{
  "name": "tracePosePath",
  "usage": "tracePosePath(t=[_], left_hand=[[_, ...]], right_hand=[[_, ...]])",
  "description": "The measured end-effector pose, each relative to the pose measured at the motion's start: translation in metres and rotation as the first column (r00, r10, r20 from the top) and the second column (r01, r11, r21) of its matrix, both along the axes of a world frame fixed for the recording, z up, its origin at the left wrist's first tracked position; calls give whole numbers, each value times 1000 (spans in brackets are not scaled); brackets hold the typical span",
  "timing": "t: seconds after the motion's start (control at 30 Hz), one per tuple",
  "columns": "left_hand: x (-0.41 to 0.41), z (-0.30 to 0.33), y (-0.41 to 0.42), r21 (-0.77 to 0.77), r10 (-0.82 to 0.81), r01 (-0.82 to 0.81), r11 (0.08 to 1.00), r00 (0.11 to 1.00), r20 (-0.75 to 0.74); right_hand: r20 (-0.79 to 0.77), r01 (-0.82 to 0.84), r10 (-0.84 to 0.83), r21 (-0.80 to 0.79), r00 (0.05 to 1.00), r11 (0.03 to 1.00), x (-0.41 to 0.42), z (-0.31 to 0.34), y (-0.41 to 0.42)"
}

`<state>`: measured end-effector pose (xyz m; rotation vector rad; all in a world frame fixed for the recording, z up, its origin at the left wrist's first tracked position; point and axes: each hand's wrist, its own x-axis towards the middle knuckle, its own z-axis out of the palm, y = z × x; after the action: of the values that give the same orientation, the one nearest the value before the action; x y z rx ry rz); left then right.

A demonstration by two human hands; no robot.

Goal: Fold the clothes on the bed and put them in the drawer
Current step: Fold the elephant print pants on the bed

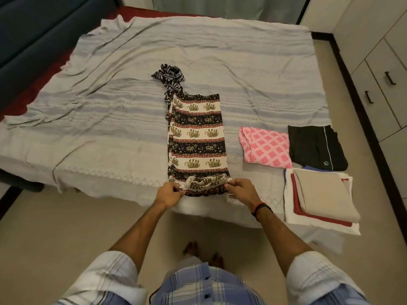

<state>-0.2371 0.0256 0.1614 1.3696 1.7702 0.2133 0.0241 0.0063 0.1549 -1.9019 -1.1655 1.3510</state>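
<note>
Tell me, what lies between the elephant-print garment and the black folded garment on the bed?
In the head view, a folded pink diamond-patterned cloth lies between the elephant-print garment and the black folded garment.

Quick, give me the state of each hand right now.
Left hand: pinches the near left corner of the elephant-print garment.
Right hand: pinches the garment's near right corner.

A wide bed (132, 119) covered by a wrinkled grey-and-blue striped sheet (220, 51) fills the middle, a red layer (33, 95) showing along its left edge. A dark blue headboard (44, 25) stands far left. Pale cabinets with dark handles (390, 78) line the right wall. The floor (66, 227) is beige under warm, dim light
</note>
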Motion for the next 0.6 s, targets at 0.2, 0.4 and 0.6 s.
tracePosePath(t=[0.2, 0.4, 0.6], left_hand=[[3, 0, 27, 11, 107, -108, 994, 992, 69], [9, 2, 72, 21, 172, -175, 984, 980, 96], [7, -14, 140, -34, 230, -228, 973, 961, 155]], right_hand=[[-38, 75, -74, 15, 997, 997, -5, 3, 31], [-82, 154, -154, -9, 985, 988, -10, 0, 82], [-50, 178, -178, -14, 983, 984, -18, -8, 152]])
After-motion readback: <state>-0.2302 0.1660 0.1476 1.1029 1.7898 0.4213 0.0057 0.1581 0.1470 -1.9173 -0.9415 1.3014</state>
